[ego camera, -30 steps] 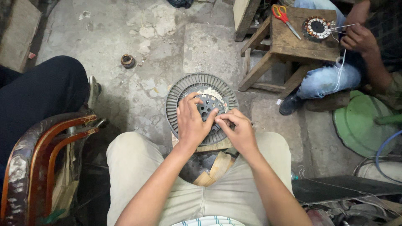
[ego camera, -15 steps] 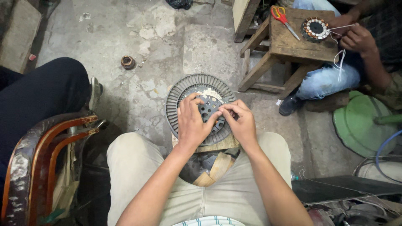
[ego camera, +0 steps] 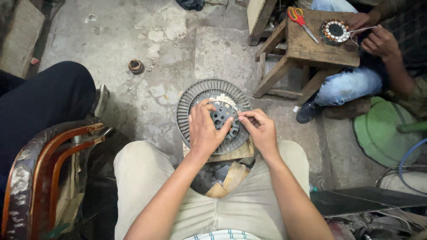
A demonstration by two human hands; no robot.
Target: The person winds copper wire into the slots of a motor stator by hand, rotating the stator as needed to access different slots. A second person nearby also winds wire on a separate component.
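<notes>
A round grey slotted metal core [ego camera: 191,100], like a motor stator with pale paper in its slots, lies on a wooden block [ego camera: 231,154] between my knees. My left hand [ego camera: 205,130] rests flat on it, fingers spread over the holed hub. Beside it, my right hand [ego camera: 260,129] pinches something small at the core's right inner ring; what it pinches is too small to make out.
Another person sits at the upper right, hands at a small wound stator [ego camera: 334,31] on a wooden stool [ego camera: 311,46] with red-handled scissors [ego camera: 299,18]. A dark-trousered leg [ego camera: 49,104] and a wooden chair arm [ego camera: 53,155] are at left. A green lid [ego camera: 378,133] lies at right.
My right hand has drawn in from the core's right edge toward the hub, its fingertips now meeting my left hand's. The left hand stayed pressed on the core.
</notes>
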